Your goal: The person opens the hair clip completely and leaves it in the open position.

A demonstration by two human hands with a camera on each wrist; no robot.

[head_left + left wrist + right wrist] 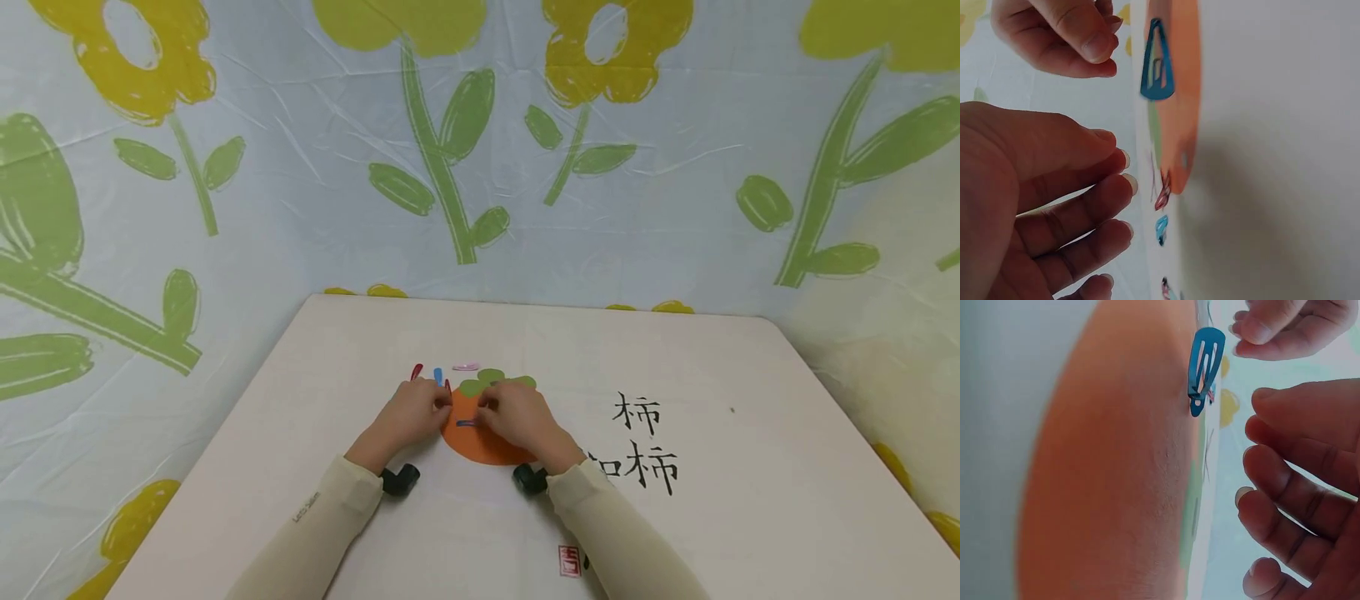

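A blue snap hair clip (466, 423) (1163, 87) (1195, 369) lies on the orange fruit shape (487, 450) (1188, 106) (1104, 450), between my two hands. My left hand (411, 412) (1041, 200) (1300, 328) is at the fruit's left edge, thumb near the fingertips, fingers loosely bent around nothing. Over the fruit's right part is my right hand (521, 417) (1066, 34) (1310, 481), its fingers also bent loosely with nothing held. Both wrist views show a gap between the hands and the clip.
Beyond my left hand lie a red clip (417, 371), a light blue clip (438, 375) and another red clip (447, 385). A pink clip (466, 367) is near the green leaves (491, 376). Black characters (651, 468) and a red seal (569, 561) mark the pale tabletop (750, 500).
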